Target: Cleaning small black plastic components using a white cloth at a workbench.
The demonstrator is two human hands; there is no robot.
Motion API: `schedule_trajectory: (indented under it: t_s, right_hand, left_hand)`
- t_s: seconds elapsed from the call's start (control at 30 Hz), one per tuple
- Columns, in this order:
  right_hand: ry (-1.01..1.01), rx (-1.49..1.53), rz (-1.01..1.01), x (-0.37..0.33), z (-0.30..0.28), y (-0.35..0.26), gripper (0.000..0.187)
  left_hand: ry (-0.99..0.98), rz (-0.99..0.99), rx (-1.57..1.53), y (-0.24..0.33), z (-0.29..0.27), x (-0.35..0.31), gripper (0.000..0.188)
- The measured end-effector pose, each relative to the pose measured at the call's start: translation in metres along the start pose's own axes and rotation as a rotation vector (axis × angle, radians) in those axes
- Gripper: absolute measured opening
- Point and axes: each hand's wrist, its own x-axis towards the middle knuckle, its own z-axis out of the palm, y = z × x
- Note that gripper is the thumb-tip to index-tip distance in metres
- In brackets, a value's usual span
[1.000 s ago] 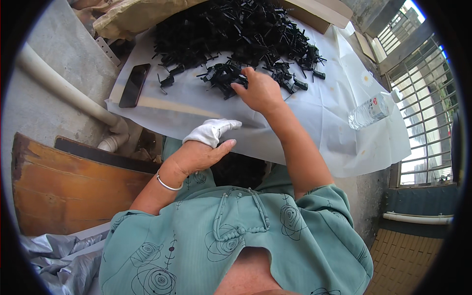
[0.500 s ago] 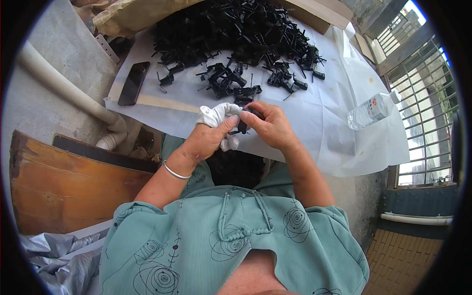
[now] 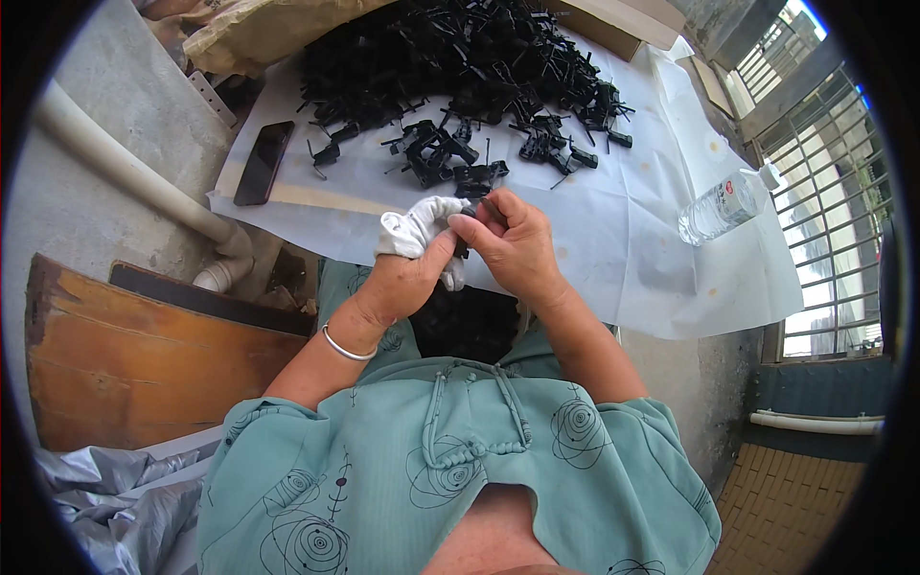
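Note:
My left hand [image 3: 412, 278] has a white glove [image 3: 414, 226] over its fingers while the thumb is bare. It is closed around a small black plastic part [image 3: 463, 249], mostly hidden between my hands. My right hand [image 3: 517, 251] is bare and pinches a thin dark piece [image 3: 490, 209] at the top of that part. Just beyond my fingertips lie loose black plastic parts [image 3: 476, 178] with thin prongs. Behind them a large heap [image 3: 431, 67] of similar parts covers the back of the table.
A white sheet [image 3: 613, 259] covers the table. A dark phone [image 3: 264, 163] lies at its left and a clear water bottle [image 3: 724, 209] lies at its right. Below my hands, between my knees, is a dark mass [image 3: 467, 321]. A wooden board [image 3: 163, 359] leans at left.
My right hand has risen slightly and its fingers now pinch a thin dark piece. The gloved left hand has shifted a little left, still closed on the black part.

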Motion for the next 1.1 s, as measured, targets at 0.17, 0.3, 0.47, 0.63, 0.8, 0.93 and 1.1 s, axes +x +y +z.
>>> schedule_trajectory:
  t_s: [0.17, 0.3, 0.47, 0.63, 0.8, 0.93, 1.1]
  right_hand:
    - [-0.226, 0.197, 0.141, -0.003, -0.013, -0.006, 0.025]
    - [-0.233, -0.058, -0.126, -0.011, -0.011, -0.004, 0.028]
    - [-0.270, -0.114, -0.087, -0.012, -0.007, -0.004, 0.027]
    - [-0.200, 0.154, 0.138, -0.016, 0.009, 0.011, 0.028]
    - [-0.260, 0.070, 0.039, -0.009, -0.010, -0.003, 0.023]
    - [-0.430, -0.179, 0.011, -0.010, -0.022, 0.003, 0.016]
    - [-0.236, -0.048, -0.189, -0.010, -0.021, 0.001, 0.013]
  left_hand:
    - [-0.126, -0.069, 0.023, 0.011, -0.003, -0.008, 0.024]
    - [0.013, -0.008, 0.223, 0.000, -0.002, -0.006, 0.028]
    - [0.025, 0.314, 0.588, -0.006, -0.001, -0.008, 0.030]
    - [0.088, 0.433, 0.724, -0.010, 0.000, -0.003, 0.027]
    - [0.033, 0.242, 0.184, -0.005, -0.002, 0.002, 0.029]
    - [0.014, -0.021, 0.005, 0.004, -0.007, -0.001, 0.028]
    - [-0.052, -0.085, 0.044, 0.008, -0.005, -0.004, 0.031]
